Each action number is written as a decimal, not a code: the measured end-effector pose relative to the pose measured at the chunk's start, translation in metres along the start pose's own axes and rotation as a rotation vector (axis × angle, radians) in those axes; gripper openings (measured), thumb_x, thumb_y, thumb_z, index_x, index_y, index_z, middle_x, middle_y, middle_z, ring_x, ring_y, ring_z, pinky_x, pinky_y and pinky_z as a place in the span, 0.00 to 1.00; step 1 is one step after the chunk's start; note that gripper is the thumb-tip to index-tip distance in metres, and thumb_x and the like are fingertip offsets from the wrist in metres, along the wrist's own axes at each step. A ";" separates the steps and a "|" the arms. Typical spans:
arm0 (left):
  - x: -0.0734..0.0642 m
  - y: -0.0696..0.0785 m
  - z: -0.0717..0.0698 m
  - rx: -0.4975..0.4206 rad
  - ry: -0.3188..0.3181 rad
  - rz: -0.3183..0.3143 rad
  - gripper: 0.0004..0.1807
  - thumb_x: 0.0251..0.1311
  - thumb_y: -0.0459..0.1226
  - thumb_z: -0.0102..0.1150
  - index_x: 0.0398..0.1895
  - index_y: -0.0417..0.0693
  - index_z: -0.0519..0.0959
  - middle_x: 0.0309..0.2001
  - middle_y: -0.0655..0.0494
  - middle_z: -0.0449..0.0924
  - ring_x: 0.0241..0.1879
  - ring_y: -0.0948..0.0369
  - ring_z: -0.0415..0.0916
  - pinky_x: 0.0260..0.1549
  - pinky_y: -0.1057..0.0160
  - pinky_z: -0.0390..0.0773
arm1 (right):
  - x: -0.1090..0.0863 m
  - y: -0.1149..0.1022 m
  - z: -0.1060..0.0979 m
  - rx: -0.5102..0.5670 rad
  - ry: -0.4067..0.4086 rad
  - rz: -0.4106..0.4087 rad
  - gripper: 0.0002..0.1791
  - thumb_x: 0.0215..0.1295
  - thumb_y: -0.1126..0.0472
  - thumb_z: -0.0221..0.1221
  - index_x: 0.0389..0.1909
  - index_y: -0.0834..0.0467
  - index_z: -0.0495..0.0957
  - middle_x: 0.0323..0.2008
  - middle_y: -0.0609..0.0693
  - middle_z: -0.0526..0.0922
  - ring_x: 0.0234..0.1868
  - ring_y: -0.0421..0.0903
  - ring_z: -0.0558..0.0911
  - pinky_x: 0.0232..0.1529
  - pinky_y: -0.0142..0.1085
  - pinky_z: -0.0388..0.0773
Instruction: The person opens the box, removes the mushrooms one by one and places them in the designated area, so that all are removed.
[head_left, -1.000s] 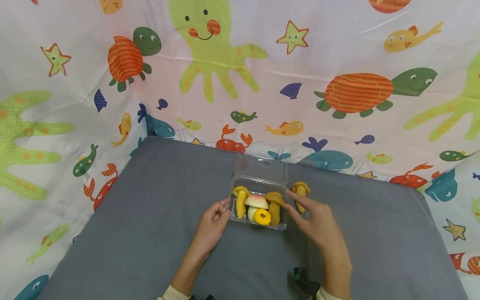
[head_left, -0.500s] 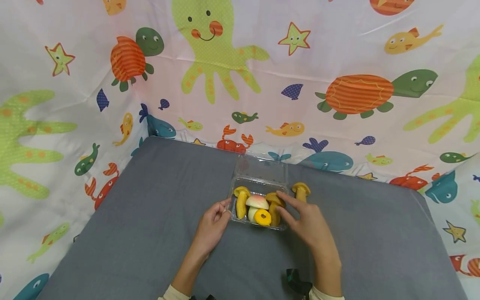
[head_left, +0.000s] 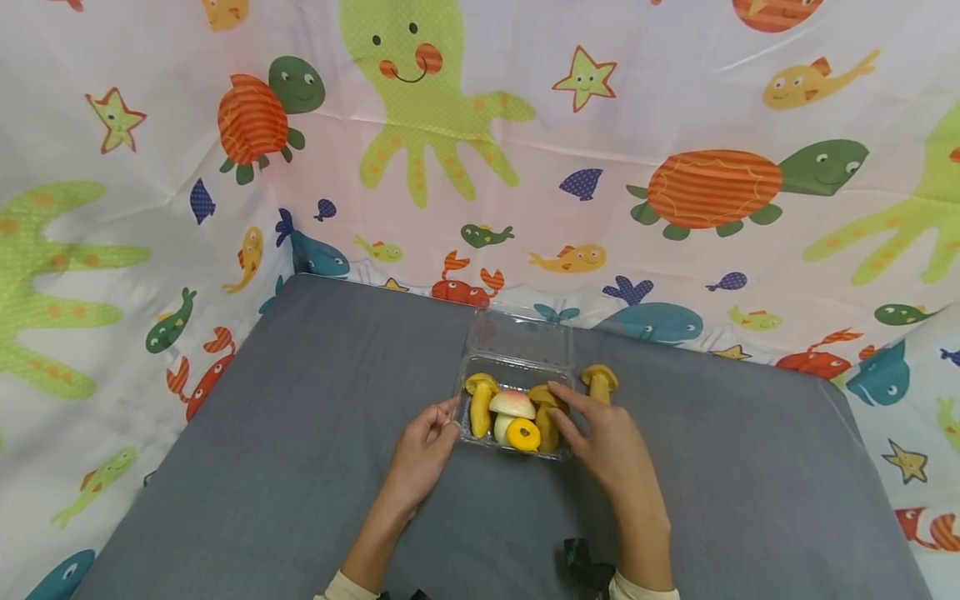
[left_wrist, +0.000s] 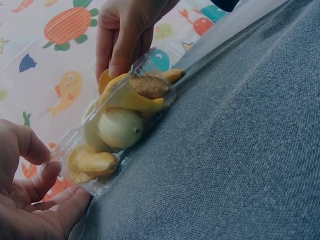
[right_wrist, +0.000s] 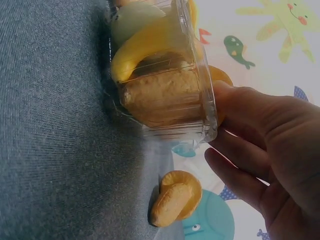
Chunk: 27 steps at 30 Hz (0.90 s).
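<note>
An open clear plastic clamshell box (head_left: 517,361) stands on the grey cloth, its lid folded back. Inside lie a yellow-brown toy mushroom (head_left: 480,410) at the left, a white one with a pinkish cap (head_left: 512,403) in the middle, a bright yellow piece (head_left: 523,434) in front of that, and a brown mushroom (head_left: 548,429) at the right. My left hand (head_left: 420,457) pinches the box's left edge between thumb and fingers. Thumb and index finger of my right hand (head_left: 617,457) hold the brown mushroom's cap, partly hiding it.
Another yellow-brown mushroom (head_left: 599,382) lies on the cloth just right of the box, its stem partly behind my right hand. A curtain (head_left: 480,108) printed with sea animals rises behind the table (head_left: 360,358) and along its sides.
My right hand has moved left from beside the box's right edge to the brown mushroom inside, its fingers now on the cap. The left hand and box have stayed in place.
</note>
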<state>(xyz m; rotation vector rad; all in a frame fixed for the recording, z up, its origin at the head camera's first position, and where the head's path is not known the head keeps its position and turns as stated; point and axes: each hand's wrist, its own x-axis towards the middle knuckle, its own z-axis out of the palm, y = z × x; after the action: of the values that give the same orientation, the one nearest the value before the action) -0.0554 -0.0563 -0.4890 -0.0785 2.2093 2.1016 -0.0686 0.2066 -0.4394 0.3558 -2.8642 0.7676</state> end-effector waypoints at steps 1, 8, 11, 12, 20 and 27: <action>0.000 0.000 0.000 -0.001 -0.002 -0.001 0.07 0.70 0.31 0.53 0.31 0.42 0.72 0.70 0.45 0.77 0.74 0.50 0.69 0.70 0.47 0.67 | 0.000 0.000 0.000 -0.002 0.001 0.005 0.25 0.68 0.57 0.71 0.65 0.51 0.83 0.14 0.42 0.66 0.13 0.37 0.58 0.20 0.34 0.62; 0.000 0.000 0.000 -0.006 -0.002 0.001 0.07 0.70 0.30 0.53 0.31 0.41 0.71 0.70 0.44 0.76 0.74 0.50 0.69 0.71 0.47 0.67 | 0.000 0.001 0.002 -0.004 0.022 -0.002 0.24 0.69 0.57 0.71 0.65 0.51 0.84 0.12 0.39 0.62 0.12 0.36 0.56 0.19 0.33 0.61; -0.001 0.000 0.000 -0.014 -0.003 0.000 0.07 0.70 0.30 0.53 0.31 0.41 0.71 0.71 0.43 0.76 0.74 0.49 0.69 0.71 0.47 0.67 | -0.001 0.001 0.002 0.002 0.020 0.002 0.24 0.70 0.56 0.70 0.65 0.51 0.83 0.12 0.40 0.62 0.12 0.35 0.56 0.18 0.33 0.62; -0.001 -0.001 0.000 -0.017 -0.004 0.000 0.07 0.70 0.30 0.53 0.31 0.41 0.71 0.71 0.43 0.76 0.74 0.49 0.69 0.71 0.47 0.67 | -0.001 0.001 0.002 0.003 0.019 0.004 0.23 0.70 0.56 0.70 0.65 0.51 0.83 0.12 0.40 0.63 0.12 0.35 0.56 0.18 0.33 0.62; -0.001 -0.001 0.000 -0.008 -0.004 0.002 0.07 0.70 0.31 0.53 0.31 0.42 0.72 0.70 0.45 0.77 0.74 0.49 0.69 0.71 0.46 0.67 | -0.001 0.003 0.003 -0.004 0.048 -0.009 0.23 0.70 0.56 0.70 0.65 0.51 0.84 0.14 0.40 0.67 0.12 0.36 0.59 0.19 0.34 0.64; 0.000 0.000 0.000 -0.017 -0.005 0.001 0.07 0.70 0.30 0.53 0.31 0.41 0.72 0.70 0.44 0.77 0.74 0.49 0.69 0.71 0.46 0.67 | -0.002 0.003 0.001 -0.002 0.081 -0.020 0.23 0.70 0.57 0.69 0.66 0.51 0.83 0.14 0.39 0.67 0.13 0.36 0.58 0.19 0.34 0.64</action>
<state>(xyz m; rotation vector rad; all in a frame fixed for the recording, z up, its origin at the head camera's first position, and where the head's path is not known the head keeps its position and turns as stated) -0.0556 -0.0562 -0.4895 -0.0730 2.1888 2.1188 -0.0679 0.2090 -0.4415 0.3444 -2.7818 0.7581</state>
